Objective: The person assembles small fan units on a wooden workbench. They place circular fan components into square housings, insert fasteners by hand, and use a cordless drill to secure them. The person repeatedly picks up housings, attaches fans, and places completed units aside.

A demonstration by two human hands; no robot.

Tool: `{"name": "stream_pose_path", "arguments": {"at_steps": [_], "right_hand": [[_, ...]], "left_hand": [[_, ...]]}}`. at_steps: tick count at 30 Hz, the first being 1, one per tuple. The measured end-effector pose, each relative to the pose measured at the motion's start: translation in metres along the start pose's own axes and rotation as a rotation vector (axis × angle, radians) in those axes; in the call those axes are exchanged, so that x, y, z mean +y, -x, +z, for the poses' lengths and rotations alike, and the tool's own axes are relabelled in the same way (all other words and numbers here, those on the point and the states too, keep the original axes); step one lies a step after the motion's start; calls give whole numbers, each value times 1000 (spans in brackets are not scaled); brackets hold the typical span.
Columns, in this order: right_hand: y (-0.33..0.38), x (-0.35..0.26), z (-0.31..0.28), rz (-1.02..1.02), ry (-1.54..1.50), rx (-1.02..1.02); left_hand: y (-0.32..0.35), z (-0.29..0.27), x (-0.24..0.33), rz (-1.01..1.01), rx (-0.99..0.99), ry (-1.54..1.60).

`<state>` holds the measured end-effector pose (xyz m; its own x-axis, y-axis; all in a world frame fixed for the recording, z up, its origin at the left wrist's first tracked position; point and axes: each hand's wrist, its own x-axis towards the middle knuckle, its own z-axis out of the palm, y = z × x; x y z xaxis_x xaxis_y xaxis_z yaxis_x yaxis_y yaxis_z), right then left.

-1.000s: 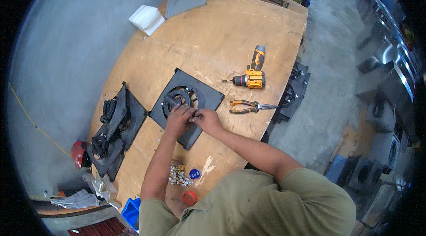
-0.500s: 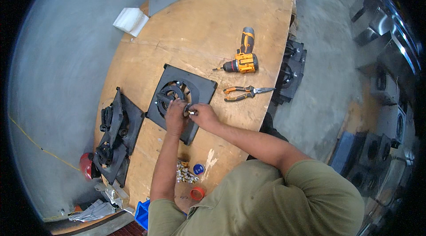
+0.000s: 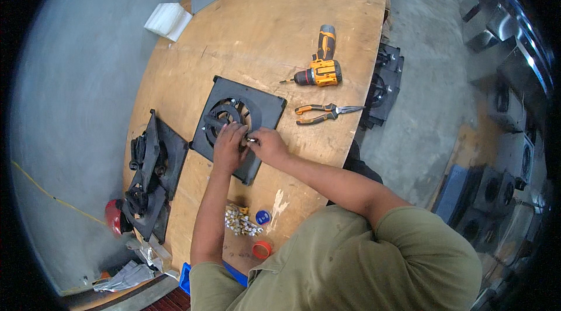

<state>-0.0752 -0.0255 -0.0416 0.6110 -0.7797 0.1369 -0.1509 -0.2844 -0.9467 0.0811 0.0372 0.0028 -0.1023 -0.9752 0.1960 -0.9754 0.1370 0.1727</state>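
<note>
The black panel (image 3: 266,103) lies on the bench (image 3: 269,18). Near its four o'clock, the right hand (image 3: 269,146) pinches a small shiny part (image 3: 251,140) between its fingers; the left hand (image 3: 229,146) sits around seven, whether holding anything I cannot tell. The drill (image 3: 325,71) lies at two, pliers (image 3: 333,111) at three.

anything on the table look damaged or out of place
A jagged pale patch on the tabletop looks scraped or peeled. Small fittings lie loose in a heap, and the pliers point their tips at the table's edge.
</note>
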Motion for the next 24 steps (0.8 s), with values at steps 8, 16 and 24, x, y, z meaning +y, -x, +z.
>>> {"name": "stream_pose_path", "arguments": {"at_steps": [8, 16, 24], "right_hand": [[4, -3, 5, -29, 66, 21], [2, 3, 9, 14, -19, 58], [0, 0, 17, 231, -153, 62]], "left_hand": [[0, 0, -1, -1, 17, 14], [1, 5, -4, -8, 36, 10], [2, 7, -5, -28, 29, -4]]}}
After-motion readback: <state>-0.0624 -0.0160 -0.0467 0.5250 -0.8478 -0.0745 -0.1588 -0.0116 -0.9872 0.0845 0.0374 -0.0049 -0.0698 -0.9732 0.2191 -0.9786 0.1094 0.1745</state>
